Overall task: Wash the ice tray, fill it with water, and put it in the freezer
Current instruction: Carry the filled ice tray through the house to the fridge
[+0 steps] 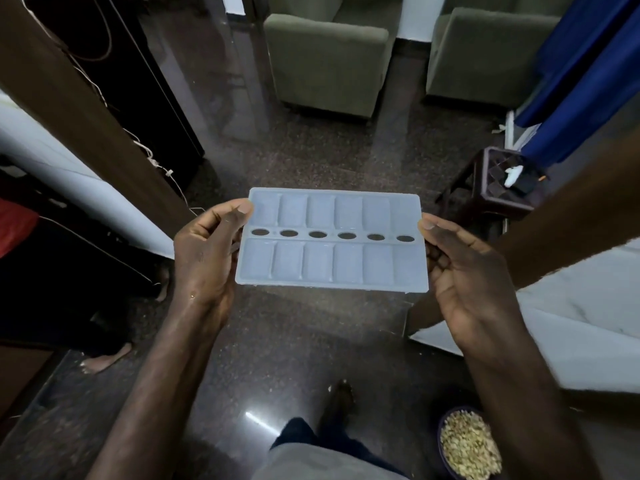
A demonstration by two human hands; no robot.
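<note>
The left hand [204,251] grips the tray [332,263] by its left short edge, thumb on top of the rim and fingers curled beneath. The right hand [464,271] grips the right short edge the same way. Holding it at both ends keeps the tray flat and level in the air in front of the body, which is probably meant to stop water from spilling. I cannot tell whether the cells hold water; their surfaces look pale and even.

There is one tray. It has twelve cells in two rows of six, and a middle strip between the rows has six oval holes through which the floor [311,341] shows.

Below is dark polished stone, with nothing under the tray to support it. To the right stands one dark stool [485,199] with something white on its seat. Low on the right is one bowl [467,445] of pale grains. Beyond are two green armchairs [325,60] [485,53], and one blue curtain [581,64] hangs on the right. No sink or freezer is in view, so the tray seems to be in transit.
</note>
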